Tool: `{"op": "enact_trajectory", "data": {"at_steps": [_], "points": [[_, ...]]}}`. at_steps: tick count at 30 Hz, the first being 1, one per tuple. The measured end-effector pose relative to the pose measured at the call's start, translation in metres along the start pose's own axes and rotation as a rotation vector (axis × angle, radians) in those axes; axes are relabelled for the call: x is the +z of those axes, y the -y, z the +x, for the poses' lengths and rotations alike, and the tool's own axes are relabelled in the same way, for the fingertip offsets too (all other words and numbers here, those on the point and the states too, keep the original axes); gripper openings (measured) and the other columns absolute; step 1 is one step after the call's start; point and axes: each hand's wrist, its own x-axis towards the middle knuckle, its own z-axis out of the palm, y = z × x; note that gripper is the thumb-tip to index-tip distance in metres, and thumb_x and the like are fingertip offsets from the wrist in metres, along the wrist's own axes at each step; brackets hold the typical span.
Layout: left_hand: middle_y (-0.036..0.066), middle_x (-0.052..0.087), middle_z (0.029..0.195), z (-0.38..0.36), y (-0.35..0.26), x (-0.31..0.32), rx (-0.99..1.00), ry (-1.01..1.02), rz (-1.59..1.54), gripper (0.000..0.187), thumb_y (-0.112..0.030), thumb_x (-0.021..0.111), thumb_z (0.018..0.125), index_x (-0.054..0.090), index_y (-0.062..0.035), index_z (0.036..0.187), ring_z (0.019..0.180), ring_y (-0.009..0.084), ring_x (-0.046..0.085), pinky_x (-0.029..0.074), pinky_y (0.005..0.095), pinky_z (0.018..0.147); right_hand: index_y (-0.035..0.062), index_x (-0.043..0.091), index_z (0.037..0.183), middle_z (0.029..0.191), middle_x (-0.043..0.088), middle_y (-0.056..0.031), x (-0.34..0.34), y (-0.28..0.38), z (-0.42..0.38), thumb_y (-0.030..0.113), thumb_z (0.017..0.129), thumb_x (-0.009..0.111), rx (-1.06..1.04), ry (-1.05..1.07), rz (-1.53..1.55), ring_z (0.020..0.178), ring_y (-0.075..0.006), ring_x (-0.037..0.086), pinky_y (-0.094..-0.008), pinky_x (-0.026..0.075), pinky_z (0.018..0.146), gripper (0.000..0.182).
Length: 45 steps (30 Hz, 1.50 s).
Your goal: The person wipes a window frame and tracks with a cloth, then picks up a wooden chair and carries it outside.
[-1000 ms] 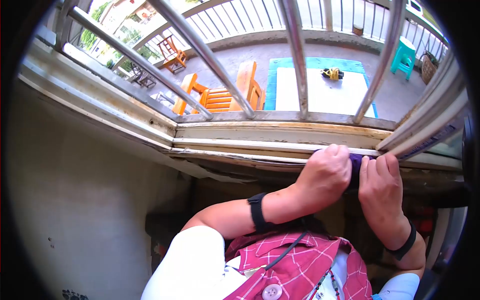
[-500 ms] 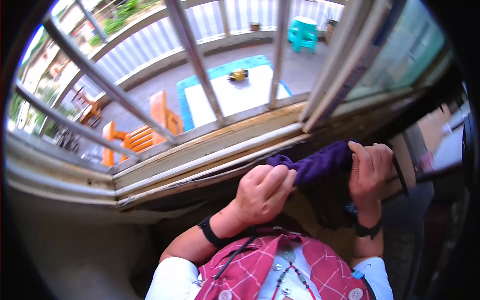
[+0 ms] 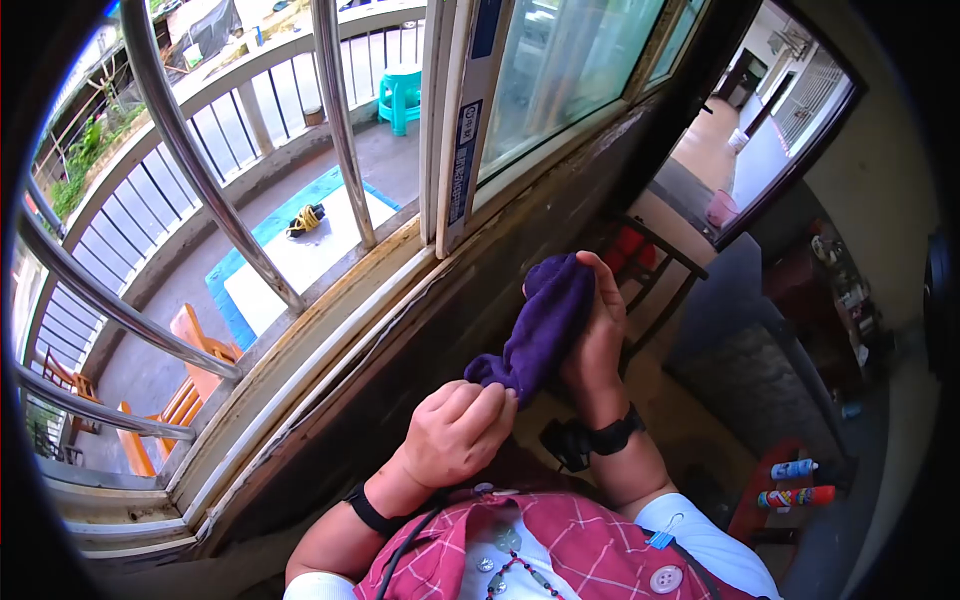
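The left hand (image 3: pixel 455 435) is closed, pinching the lower end of the purple cloth (image 3: pixel 545 325). The cloth is bunched between both hands, just beside the window frame (image 3: pixel 400 270) — its upper end gripped by the right hand (image 3: pixel 600 320), thumb and fingers shut on it.

Two hands (image 3: pixel 459 434), one purple cloth (image 3: pixel 545 325), two black wristbands (image 3: pixel 371 512), two cans (image 3: pixel 794 469), one blue clip (image 3: pixel 662 538)

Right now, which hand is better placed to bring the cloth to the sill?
Probably the left hand: it has a grip on the near end of the cloth and is closer to the sill. The right hand holds the far end, farther from the sill.
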Motion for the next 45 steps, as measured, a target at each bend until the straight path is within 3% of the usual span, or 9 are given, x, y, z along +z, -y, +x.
{"op": "enact_trajectory", "data": {"at_steps": [9, 10, 12, 14, 19, 23, 28, 33, 45], "points": [[0.020, 0.060, 0.109, -0.008, 0.009, -0.004, -0.679, 0.000, -0.398, 0.055, -0.027, 0.079, 0.074, 0.056, -0.0005, 0.116, 0.104, 0.0380, 0.056, 0.047, 0.0425, 0.089, 0.0140, 0.058, 0.115, 0.096, 0.066, -0.0073, -0.017, 0.008, 0.008, 0.021, 0.099, 0.052, 0.260, -0.110, 0.326, 0.090, -0.0228, 0.066, -0.0370, 0.056, 0.085, 0.019], [0.021, 0.059, 0.114, -0.012, 0.015, 0.003, -0.749, 0.039, -0.473, 0.059, -0.031, 0.078, 0.076, 0.056, 0.0012, 0.120, 0.108, 0.0370, 0.057, 0.047, 0.0413, 0.091, 0.0151, 0.059, 0.115, 0.096, 0.065, -0.0061, -0.017, 0.008, 0.012, 0.022, 0.098, 0.053, 0.236, 0.134, 0.388, 0.091, -0.0227, 0.065, -0.0375, 0.056, 0.087, 0.019], [0.021, 0.062, 0.112, -0.020, 0.023, 0.014, -0.754, 0.148, -0.627, 0.051, -0.025, 0.076, 0.079, 0.058, 0.0012, 0.119, 0.107, 0.0337, 0.060, 0.048, 0.0389, 0.089, 0.0163, 0.059, 0.115, 0.096, 0.065, -0.0048, -0.010, 0.008, 0.012, 0.023, 0.098, 0.054, 0.212, 0.382, 0.444, 0.093, -0.0226, 0.065, -0.0380, 0.055, 0.088, 0.019], [0.017, 0.065, 0.104, -0.019, 0.022, 0.020, -0.785, 0.177, -0.651, 0.040, -0.020, 0.073, 0.080, 0.062, 0.0015, 0.113, 0.098, 0.0275, 0.064, 0.050, 0.0360, 0.083, 0.0170, 0.059, 0.111, 0.097, 0.064, -0.0038, 0.005, 0.010, 0.004, 0.023, 0.096, 0.056, 0.185, 0.113, 0.400, 0.094, -0.0210, 0.063, -0.0387, 0.054, 0.090, 0.017], [0.008, 0.068, 0.072, -0.022, 0.028, 0.028, -0.939, 0.147, -0.685, 0.011, -0.007, 0.066, 0.082, 0.068, 0.0028, 0.087, 0.063, 0.0126, 0.065, 0.052, 0.0262, 0.061, 0.0163, 0.058, 0.107, 0.099, 0.063, -0.0037, 0.007, 0.014, 0.012, 0.020, 0.093, 0.060, 0.105, 0.264, 0.404, 0.093, -0.0195, 0.060, -0.0387, 0.054, 0.090, 0.015], [0.011, 0.069, 0.084, -0.016, 0.031, 0.025, -1.038, 0.378, -0.662, 0.016, -0.008, 0.067, 0.082, 0.069, 0.0024, 0.094, 0.077, 0.0149, 0.067, 0.053, 0.0271, 0.070, 0.0180, 0.058, 0.105, 0.094, 0.060, -0.0040, 0.011, 0.019, 0.011, 0.014, 0.092, 0.061, 0.021, 0.332, 0.360, 0.090, -0.0194, 0.058, -0.0378, 0.054, 0.088, 0.014], [0.019, 0.064, 0.112, -0.022, 0.038, 0.050, -0.819, 0.256, -0.838, 0.027, -0.008, 0.067, 0.083, 0.067, -0.0013, 0.109, 0.100, 0.0281, 0.064, 0.050, 0.0348, 0.087, 0.0199, 0.059, 0.102, 0.086, 0.056, -0.0047, 0.012, 0.014, 0.016, 0.016, 0.095, 0.058, 0.059, 0.476, 0.490, 0.084, -0.0196, 0.054, -0.0368, 0.053, 0.084, 0.008], [-0.008, 0.052, 0.077, -0.038, 0.058, 0.048, -1.065, 0.058, -1.462, 0.020, -0.021, 0.059, 0.097, 0.061, -0.0053, 0.084, 0.072, 0.0031, 0.044, 0.038, 0.0214, 0.066, 0.0207, 0.059, 0.099, 0.078, 0.052, -0.0049, -0.002, 0.027, 0.026, 0.025, 0.099, 0.053, 0.086, 0.561, 0.495, 0.078, -0.0193, 0.050, -0.0349, 0.050, 0.076, 0.008], [0.000, 0.061, 0.082, -0.015, 0.053, -0.004, -1.210, -0.409, -1.608, 0.020, -0.022, 0.050, 0.101, 0.057, -0.0049, 0.094, 0.073, 0.0077, 0.057, 0.047, 0.0224, 0.068, 0.0178, 0.055, 0.083, 0.079, 0.054, -0.0011, -0.052, 0.026, 0.034, 0.011, 0.092, 0.060, 0.097, 0.634, 0.208, 0.082, -0.0185, 0.055, -0.0413, 0.049, 0.093, 0.013]]}}
